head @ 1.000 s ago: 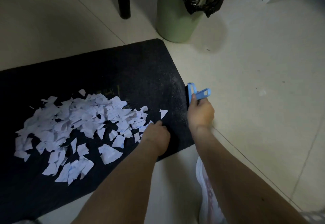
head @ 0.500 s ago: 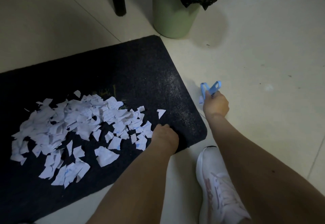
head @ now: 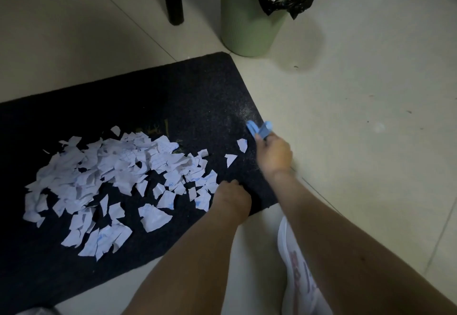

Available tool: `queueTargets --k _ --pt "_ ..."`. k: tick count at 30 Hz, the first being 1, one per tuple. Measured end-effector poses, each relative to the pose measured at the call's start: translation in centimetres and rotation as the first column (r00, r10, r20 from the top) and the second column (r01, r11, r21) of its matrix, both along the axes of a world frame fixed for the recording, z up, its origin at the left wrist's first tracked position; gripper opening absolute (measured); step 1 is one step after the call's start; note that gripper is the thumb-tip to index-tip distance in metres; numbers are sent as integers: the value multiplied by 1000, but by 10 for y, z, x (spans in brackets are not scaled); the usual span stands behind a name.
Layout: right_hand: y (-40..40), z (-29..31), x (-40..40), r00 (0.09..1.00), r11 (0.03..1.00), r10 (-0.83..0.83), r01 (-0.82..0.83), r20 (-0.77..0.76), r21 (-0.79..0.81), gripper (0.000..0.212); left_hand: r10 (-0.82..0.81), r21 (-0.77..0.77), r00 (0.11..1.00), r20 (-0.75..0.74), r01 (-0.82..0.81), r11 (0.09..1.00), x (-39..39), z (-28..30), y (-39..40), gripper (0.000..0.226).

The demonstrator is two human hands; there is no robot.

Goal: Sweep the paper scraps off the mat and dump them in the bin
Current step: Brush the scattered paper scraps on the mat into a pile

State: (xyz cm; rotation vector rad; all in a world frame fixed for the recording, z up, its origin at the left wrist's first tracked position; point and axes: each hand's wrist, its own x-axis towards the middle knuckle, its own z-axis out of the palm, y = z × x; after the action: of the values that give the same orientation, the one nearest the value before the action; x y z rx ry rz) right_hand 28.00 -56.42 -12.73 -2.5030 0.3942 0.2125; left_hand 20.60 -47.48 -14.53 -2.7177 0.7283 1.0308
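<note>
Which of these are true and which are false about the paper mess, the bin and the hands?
1. The paper scraps lie on the black mat. True.
2. The right hand holds a blue tool. True.
3. The green bin has tipped over. False: it stands upright past the mat's far corner.
4. The left hand is lifting a scrap high. False: it rests on the mat beside the pile.

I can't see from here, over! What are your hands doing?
Right hand grips blue plastic tool. Left hand rests on black mat. White paper scraps unswept. Green bin path open.
</note>
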Motion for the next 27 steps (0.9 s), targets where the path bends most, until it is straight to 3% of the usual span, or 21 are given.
queueTargets --k 2,5,9,13,16,22,27 --pt "28 -1 -15 998 999 52 -52 18 -18 33 -2 -15 1000 -7 2 1000 -7 0 5 41" --pt "56 -4 -28 995 992 94 -97 36 76 33 31 -21 999 -32 -32 999 -15 -2 14 46" --pt "58 4 -25 995 988 -66 54 80 143 37 48 -26 998 -43 -49 998 -24 1 25 56" --pt "62 6 -34 982 986 -167 165 89 34 33 71 -12 997 -23 -71 997 -32 8 49 54" --pt "84 0 -54 995 995 -101 102 23 -9 31 133 -20 991 8 -133 991 -38 12 72 53" --pt "141 0 -77 1000 998 19 -18 -6 65 33 203 -28 979 28 -202 979 -57 16 113 48" --pt "146 9 -76 980 980 -189 185 65 74 34 270 17 962 44 -271 963 -69 19 146 51"
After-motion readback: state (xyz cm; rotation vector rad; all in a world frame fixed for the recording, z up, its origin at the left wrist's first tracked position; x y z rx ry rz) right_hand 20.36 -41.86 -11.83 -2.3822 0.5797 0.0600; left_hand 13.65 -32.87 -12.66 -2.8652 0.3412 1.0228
